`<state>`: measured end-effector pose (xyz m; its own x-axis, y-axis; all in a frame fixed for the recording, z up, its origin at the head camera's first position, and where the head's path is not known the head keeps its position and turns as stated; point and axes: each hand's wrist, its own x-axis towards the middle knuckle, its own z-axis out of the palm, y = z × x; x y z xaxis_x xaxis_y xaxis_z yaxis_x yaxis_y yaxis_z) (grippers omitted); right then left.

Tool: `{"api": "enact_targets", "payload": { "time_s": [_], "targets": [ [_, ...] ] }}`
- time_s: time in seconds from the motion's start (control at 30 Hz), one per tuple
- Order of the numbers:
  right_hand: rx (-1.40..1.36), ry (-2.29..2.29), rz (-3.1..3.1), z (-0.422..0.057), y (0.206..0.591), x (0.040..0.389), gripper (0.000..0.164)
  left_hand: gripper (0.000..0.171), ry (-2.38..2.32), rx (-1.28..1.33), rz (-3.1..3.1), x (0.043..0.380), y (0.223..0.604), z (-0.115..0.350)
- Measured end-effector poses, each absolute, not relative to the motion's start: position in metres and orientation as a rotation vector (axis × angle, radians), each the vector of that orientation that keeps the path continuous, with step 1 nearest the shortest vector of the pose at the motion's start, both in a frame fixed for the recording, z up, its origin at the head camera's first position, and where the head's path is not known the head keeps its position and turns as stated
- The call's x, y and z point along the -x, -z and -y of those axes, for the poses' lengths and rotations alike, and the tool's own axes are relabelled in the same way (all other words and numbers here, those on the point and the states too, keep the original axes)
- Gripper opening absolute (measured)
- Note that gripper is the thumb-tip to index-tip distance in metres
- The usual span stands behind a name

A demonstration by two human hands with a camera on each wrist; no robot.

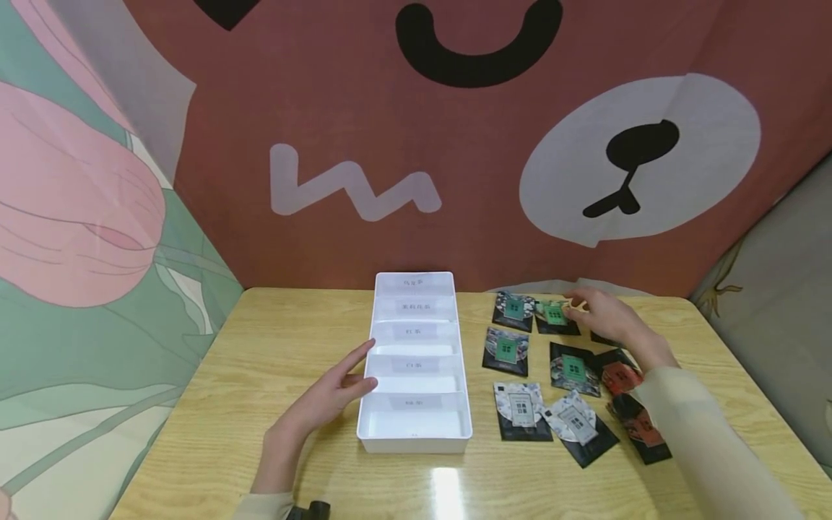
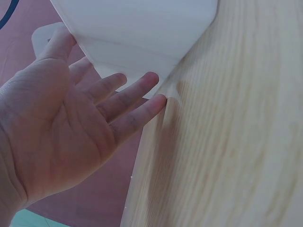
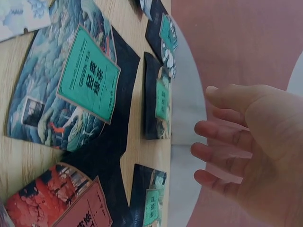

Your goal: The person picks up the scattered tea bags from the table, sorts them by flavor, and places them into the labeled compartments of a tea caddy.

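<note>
A long white box (image 1: 414,445) with several labelled compartments stands in the middle of the table. My left hand (image 1: 328,399) is at its left side, thumb and fingertips right at the wall; the left wrist view shows these fingers nearly straight beside the box wall (image 2: 137,42). Over the back right of the table, my right hand (image 1: 607,318) hovers by a green-labelled tea sachet (image 1: 555,315). In the right wrist view its fingers are loosely bent, with nothing between them. Close by lie another green-tea sachet (image 3: 90,75) and a red-labelled sachet (image 3: 83,208).
Several more sachets lie right of the box: green-labelled ones (image 1: 507,351), white-labelled ones (image 1: 522,410) and red-labelled ones (image 1: 643,427) partly behind the right sleeve (image 1: 708,433). A patterned cloth (image 1: 481,245) rises behind the table's back edge.
</note>
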<state>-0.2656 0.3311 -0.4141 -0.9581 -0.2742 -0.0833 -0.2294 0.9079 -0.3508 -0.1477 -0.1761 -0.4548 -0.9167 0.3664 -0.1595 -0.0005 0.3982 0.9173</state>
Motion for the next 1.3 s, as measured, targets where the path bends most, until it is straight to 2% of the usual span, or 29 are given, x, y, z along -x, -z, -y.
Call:
{"api": "enact_targets", "payload": {
  "time_s": [0.67, 1.0, 1.3],
  "targets": [
    [0.375, 0.552, -2.875, -0.352, 0.440, 0.293, 0.051, 0.069, -1.527, -0.318, -2.329, 0.145, 0.457, 0.177],
    [0.417, 0.532, -2.915, -0.353, 0.448, 0.308, 0.045, 0.068, -1.532, -0.298, -2.338, 0.145, 0.455, 0.180],
    [0.465, 0.442, -2.944, -0.354, 0.453, 0.309, 0.051, 0.068, -1.526, -0.320, -2.330, 0.147, 0.456, 0.177]
  ]
}}
